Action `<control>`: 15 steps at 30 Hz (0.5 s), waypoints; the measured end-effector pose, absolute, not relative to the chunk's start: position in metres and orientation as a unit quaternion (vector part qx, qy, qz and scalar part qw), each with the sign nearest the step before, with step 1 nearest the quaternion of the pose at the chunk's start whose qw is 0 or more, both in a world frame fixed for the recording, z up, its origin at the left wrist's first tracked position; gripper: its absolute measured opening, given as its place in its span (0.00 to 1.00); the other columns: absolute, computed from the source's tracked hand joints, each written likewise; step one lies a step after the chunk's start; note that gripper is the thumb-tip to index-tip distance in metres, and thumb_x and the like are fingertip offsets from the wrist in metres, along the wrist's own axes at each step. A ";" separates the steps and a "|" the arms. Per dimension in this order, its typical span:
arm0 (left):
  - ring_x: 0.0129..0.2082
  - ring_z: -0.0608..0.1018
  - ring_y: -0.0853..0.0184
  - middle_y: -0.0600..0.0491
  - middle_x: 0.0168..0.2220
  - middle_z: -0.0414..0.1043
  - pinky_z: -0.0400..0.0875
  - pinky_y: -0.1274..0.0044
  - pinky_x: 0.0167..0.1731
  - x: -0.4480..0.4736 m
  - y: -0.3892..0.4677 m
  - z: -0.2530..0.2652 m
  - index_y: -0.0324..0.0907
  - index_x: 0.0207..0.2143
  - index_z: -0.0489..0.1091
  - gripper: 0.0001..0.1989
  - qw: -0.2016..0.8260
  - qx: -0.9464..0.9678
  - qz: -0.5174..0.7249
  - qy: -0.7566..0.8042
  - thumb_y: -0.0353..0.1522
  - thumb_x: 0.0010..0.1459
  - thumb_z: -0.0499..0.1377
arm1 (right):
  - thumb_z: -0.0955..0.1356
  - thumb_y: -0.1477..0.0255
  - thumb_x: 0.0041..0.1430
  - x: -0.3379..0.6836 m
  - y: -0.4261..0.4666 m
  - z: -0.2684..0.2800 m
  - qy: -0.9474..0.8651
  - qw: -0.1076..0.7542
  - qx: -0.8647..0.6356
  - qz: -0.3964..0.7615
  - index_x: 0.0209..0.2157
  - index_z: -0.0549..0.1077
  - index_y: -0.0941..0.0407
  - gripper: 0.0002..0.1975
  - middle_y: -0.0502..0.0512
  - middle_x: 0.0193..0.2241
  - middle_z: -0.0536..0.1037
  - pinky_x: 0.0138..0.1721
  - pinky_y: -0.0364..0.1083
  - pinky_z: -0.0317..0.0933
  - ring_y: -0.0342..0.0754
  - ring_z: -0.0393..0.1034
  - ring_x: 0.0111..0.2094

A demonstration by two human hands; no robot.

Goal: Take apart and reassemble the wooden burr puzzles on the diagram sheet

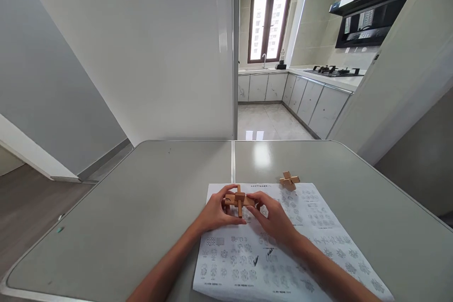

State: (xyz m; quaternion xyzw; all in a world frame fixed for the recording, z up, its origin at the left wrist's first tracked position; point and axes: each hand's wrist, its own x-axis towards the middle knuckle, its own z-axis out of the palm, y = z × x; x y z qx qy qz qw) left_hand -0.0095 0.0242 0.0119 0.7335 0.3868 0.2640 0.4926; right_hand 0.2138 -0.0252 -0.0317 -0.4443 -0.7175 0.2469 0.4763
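Between my two hands is a wooden interlocking puzzle (239,200), made of crossed light-brown bars, above the upper part of a printed sheet (226,264). My left hand (218,209) is wrapped round its left side, index finger at the top and thumb below. At the right end of the horizontal bar, my right hand (271,213) pinches the wood between thumb and fingers. A dark mark shows on the bar's left part. Beyond my right hand, a second wooden puzzle (289,180) of crossed pieces rests at the sheet's far edge.
The sheet carries rows of small diagrams and a few black tick marks. It lies on a grey table (106,226) with a metal edge and a centre seam (232,160). Behind stand a white wall panel (177,56) and a kitchen with cabinets (267,87) and a stove (332,71).
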 end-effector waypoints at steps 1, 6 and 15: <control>0.26 0.68 0.75 0.51 0.47 0.74 0.67 0.79 0.26 -0.009 0.024 0.011 0.49 0.62 0.63 0.49 0.488 0.737 0.264 0.385 0.42 0.38 0.78 | 0.66 0.64 0.70 0.214 -0.025 -0.032 -0.719 0.472 -0.446 0.246 0.50 0.72 0.53 0.11 0.58 0.43 0.80 0.39 0.52 0.74 0.51 0.76 0.36; 0.28 0.69 0.73 0.52 0.49 0.72 0.67 0.78 0.27 -0.009 0.026 0.006 0.49 0.62 0.63 0.49 0.468 0.754 0.258 0.382 0.44 0.38 0.78 | 0.65 0.66 0.70 0.216 -0.024 -0.032 -0.726 0.459 -0.451 0.240 0.50 0.72 0.53 0.10 0.58 0.42 0.80 0.39 0.51 0.72 0.51 0.75 0.36; 0.37 0.78 0.63 0.49 0.48 0.77 0.74 0.71 0.39 -0.010 0.024 0.006 0.48 0.63 0.61 0.48 0.435 0.778 0.248 0.380 0.45 0.42 0.75 | 0.65 0.66 0.70 0.216 -0.024 -0.033 -0.722 0.444 -0.470 0.246 0.49 0.73 0.53 0.10 0.56 0.39 0.80 0.36 0.48 0.70 0.49 0.74 0.34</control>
